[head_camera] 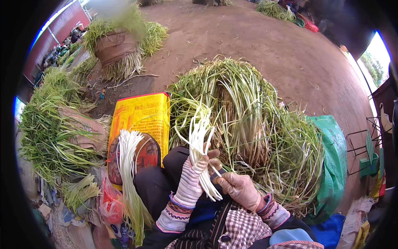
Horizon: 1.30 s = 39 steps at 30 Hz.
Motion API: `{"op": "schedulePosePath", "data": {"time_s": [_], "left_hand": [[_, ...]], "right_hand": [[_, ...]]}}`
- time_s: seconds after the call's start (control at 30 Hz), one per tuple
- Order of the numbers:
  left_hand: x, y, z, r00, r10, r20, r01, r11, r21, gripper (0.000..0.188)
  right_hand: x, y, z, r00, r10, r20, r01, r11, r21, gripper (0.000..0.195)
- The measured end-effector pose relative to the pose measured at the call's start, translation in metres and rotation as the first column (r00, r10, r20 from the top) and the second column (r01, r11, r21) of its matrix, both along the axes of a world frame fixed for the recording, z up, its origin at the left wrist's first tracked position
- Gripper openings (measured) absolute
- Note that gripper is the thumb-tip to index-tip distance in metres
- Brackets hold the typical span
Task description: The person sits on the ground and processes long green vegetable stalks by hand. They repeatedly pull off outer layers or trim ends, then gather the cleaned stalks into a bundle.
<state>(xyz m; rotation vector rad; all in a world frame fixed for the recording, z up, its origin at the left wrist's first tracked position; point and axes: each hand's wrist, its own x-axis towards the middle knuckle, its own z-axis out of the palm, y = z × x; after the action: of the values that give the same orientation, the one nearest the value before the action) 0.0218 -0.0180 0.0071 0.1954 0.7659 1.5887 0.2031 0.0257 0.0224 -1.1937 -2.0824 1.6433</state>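
My left hand [194,174], in a striped wrist covering, grips a small bunch of white chive-like stalks [200,133] above my lap. Its pale cut-looking ends point down towards me, and the pale green tops lean away. At the right of the bunch, my right hand [241,189], in a thin translucent glove, pinches a single white stalk [215,171]. A big heap of unsorted green stalks [242,93] with brownish lower ends lies just beyond both hands. On my left, a bundle of clean white stalks [129,152] rests across a patterned cushion [150,152] and hangs down beside my leg.
Under the cushion is a yellow printed package [143,109]. Wrapped bundles of greens stand at left [84,127] and far left [115,46]. A red plastic bag [111,202] lies near my left leg. Green sheeting [331,162] edges the heap; a metal-framed stool [368,158] is at right.
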Motion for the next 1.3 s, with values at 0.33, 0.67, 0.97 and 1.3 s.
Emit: {"op": "schedulePosePath", "data": {"time_s": [0.33, 0.67, 0.97, 1.3], "left_hand": [[-0.043, 0.007, -0.008, 0.969, 0.132, 0.208, -0.172, 0.967, 0.188, 0.05], [-0.034, 0.008, -0.005, 0.967, 0.248, -0.056, -0.24, 0.963, 0.124, 0.051], [-0.039, 0.007, -0.013, 0.963, 0.268, -0.031, -0.258, 0.95, 0.176, 0.057], [-0.034, 0.003, -0.003, 0.971, 0.238, -0.025, -0.229, 0.955, 0.189, 0.056]], "right_hand": [[0.049, 0.018, -0.041, 0.943, -0.302, -0.139, 0.29, 0.952, -0.103, 0.038], [0.037, 0.032, -0.173, 0.944, 0.077, 0.322, 0.003, 0.97, -0.241, 0.09], [0.113, 0.041, -0.03, 0.806, -0.412, -0.424, 0.293, 0.901, -0.318, 0.04], [0.28, 0.066, -0.036, 0.044, -0.443, 0.895, 0.13, 0.891, 0.435, 0.079]]}}
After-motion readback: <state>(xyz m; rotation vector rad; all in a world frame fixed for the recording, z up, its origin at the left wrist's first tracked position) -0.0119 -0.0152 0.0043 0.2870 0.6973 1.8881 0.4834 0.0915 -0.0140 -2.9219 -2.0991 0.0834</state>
